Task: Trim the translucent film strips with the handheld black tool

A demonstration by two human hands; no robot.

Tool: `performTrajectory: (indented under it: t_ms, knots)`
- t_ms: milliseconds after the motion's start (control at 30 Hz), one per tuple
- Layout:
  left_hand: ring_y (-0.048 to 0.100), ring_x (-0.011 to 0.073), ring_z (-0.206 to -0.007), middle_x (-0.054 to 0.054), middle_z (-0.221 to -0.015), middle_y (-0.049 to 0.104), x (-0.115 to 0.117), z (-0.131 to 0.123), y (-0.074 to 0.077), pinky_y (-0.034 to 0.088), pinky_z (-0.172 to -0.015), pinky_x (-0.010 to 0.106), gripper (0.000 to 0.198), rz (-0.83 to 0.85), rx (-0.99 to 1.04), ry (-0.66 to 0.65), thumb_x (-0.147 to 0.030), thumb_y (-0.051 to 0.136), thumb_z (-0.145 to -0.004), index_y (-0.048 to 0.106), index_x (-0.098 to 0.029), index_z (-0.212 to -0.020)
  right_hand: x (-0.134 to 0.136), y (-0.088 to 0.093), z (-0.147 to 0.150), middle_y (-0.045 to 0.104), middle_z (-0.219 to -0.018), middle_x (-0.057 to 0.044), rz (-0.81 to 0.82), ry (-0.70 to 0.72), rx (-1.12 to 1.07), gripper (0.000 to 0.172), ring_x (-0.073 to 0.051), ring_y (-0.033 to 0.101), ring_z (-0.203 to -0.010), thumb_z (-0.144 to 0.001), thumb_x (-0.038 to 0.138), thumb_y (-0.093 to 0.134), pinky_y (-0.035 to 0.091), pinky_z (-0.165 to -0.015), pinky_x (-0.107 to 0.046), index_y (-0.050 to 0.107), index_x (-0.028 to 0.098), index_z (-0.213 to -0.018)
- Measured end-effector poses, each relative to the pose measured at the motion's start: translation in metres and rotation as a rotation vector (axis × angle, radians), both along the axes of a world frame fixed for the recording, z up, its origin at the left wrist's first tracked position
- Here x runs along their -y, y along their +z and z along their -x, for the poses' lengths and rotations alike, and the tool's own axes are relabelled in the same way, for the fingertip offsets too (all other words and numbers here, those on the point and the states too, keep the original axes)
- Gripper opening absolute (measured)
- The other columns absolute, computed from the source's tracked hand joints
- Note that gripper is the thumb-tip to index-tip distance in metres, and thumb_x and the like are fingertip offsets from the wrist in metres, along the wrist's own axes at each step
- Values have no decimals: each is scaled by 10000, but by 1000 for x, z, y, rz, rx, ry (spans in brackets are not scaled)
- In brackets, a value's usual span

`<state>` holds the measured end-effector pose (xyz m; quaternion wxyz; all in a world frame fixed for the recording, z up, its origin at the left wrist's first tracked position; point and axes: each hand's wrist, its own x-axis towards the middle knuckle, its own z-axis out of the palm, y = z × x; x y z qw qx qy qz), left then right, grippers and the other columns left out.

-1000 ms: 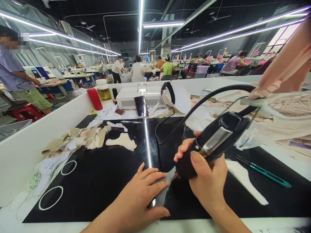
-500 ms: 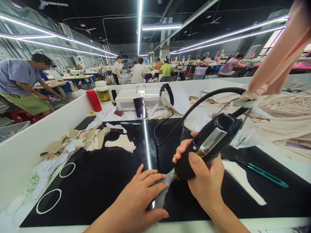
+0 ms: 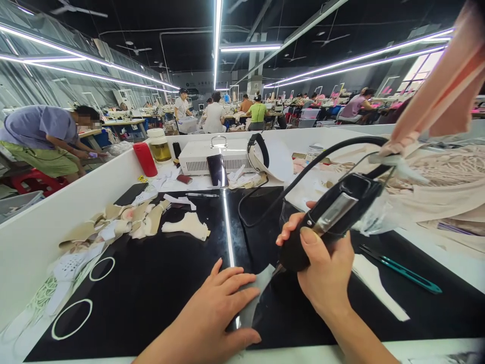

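My right hand [image 3: 324, 263] is wrapped round a black hand-held cutting tool [image 3: 333, 217] with a metal plate and a thick black cable. Its tip touches a thin grey piece of material [image 3: 253, 298] lying on the black worktop [image 3: 159, 283]. My left hand [image 3: 215, 308] lies flat with fingers spread on that grey piece, holding it down just left of the tool's tip.
Beige fabric pieces [image 3: 132, 220] are piled at the left, two white rings [image 3: 71, 311] nearer me. A white control box [image 3: 206, 154] with a phone, a red bottle [image 3: 145, 159] and a jar stand at the back. Green-handled tweezers [image 3: 401, 270] lie right. Other people work beyond.
My right hand has lifted the tool slightly up and to the right. My view has shifted; a person at the far left has bent lower.
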<state>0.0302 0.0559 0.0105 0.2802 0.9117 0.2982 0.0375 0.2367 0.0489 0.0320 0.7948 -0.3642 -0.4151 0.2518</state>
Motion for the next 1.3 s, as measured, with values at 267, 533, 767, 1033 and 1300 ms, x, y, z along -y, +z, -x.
performTrajectory:
  t_ms: [267,533,767,1033,1300]
  knots:
    - [371,318,-1528,12,-1597,504,2,0,1,84,-1275,670,629,3,-27,-2,-421,789,-900,557,-340,-1479,-3,-3,0,665,-875,46,-11,11,25,299,-134,618,-667,-914,345,774,561,-613,-301,616,304,-1166]
    - [371,318,-1528,16,-1603,497,-1,1,0,86,-1271,677,629,0,-33,-8,-427,776,-911,544,-340,-1490,2,4,3,664,-850,48,-4,16,-19,339,-134,620,-659,-883,364,801,564,-611,-290,623,309,-1166]
    - [395,326,-1514,28,-1577,530,0,1,2,100,-1271,674,617,-4,-3,3,-408,794,-894,576,-325,-1465,10,2,13,662,-888,32,13,127,-48,367,-143,631,-675,-890,364,799,575,-617,-300,612,313,-1202]
    - [394,327,-1513,26,-1578,529,1,1,0,91,-1268,684,655,5,3,5,-398,810,-880,560,-328,-1481,11,-2,14,663,-893,29,28,127,-50,373,-144,633,-676,-894,358,795,568,-626,-306,615,311,-1217]
    - [395,340,-1509,38,-1577,530,1,0,3,94,-1261,698,637,7,-1,-1,-386,808,-884,573,-313,-1471,11,-1,16,664,-893,26,38,122,-43,372,-143,636,-667,-891,347,788,572,-626,-305,608,311,-1215]
